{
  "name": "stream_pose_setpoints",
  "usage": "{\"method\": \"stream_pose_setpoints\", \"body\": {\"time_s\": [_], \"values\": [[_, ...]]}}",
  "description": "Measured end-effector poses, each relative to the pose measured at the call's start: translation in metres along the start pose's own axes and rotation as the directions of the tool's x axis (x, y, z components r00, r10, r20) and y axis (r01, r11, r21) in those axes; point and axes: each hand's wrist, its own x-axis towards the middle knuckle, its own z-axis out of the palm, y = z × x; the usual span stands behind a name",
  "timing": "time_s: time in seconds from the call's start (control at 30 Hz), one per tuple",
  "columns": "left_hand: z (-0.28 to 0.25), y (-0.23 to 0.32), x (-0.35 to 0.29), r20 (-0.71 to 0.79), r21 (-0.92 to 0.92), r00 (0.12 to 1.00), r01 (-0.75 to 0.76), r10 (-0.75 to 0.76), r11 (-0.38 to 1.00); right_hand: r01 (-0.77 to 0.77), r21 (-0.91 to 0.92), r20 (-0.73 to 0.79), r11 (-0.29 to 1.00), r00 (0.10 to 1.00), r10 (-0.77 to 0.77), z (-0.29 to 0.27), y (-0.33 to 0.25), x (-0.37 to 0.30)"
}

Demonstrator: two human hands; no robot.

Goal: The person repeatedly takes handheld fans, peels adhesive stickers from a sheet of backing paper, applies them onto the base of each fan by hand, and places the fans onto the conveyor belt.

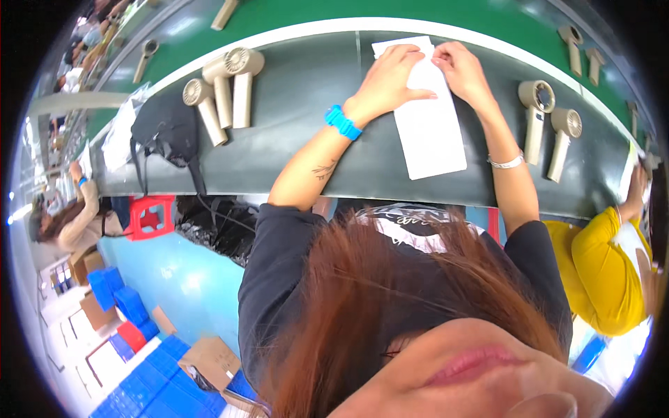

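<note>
A white, flat, oblong piece like a folded paper sleeve or thin carton (433,139) lies lengthwise on the dark table (300,90) in front of me. My left hand (397,78) rests flat on its far left part, fingers stretched forward and the thumb pointing across it. At the far right corner, my right hand (460,70) has its fingers bent and pinched together at the white edge. The fingertips partly cover that edge, so the exact hold is hard to see.
Three beige handheld fans (242,83) lie at the left, beside a black backpack (167,132). Two more handheld fans (536,104) lie at the right. Beyond a white rim runs a green belt (313,15) with other fans. A person in a yellow sleeve (606,272) sits at the right.
</note>
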Motion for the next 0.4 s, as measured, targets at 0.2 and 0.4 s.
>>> {"method": "stream_pose_setpoints", "body": {"time_s": [0.2, 0.4], "values": [[-0.011, 0.001, -0.009, 0.055, -0.056, 0.995, 0.088, -0.085, 0.995, 0.127, 0.165, -0.063, 0.978, 0.991, -0.118, -0.021, -0.048, -0.027], [-0.080, -0.003, -0.041, -0.317, 0.247, 0.935, 0.241, -0.156, 0.939, -0.033, 0.451, -0.085, 0.892, 0.993, 0.080, -0.027, -0.035, -0.056]]}}
